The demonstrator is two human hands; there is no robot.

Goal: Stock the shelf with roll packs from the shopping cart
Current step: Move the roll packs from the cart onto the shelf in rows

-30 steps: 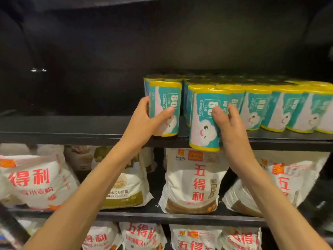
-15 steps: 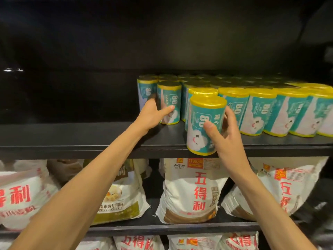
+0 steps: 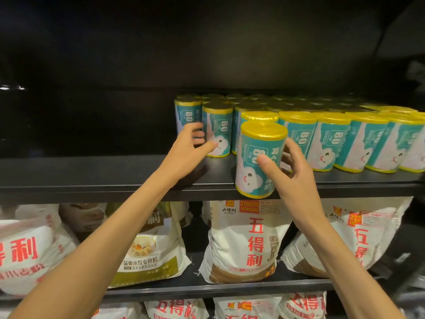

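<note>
While its long axis is kept near upright, tilted a little, a teal roll pack (image 3: 258, 160) with a yellow cap is held at the front edge of the black shelf (image 3: 96, 173) — its base overlaps the lip, so whether it rests there cannot be told. It is gripped by the right hand (image 3: 291, 178), thumb across the label, fingers curled behind. A second roll pack (image 3: 217, 132), upright at the left end of the stocked rows (image 3: 345, 139), is touched by the left hand (image 3: 186, 153) — thumb on its lower front, fingers bent behind it and partly hidden. Rear rows are lost in shadow; the rightmost packs are cut off. White flour bags (image 3: 246, 240) are shelved below.
</note>
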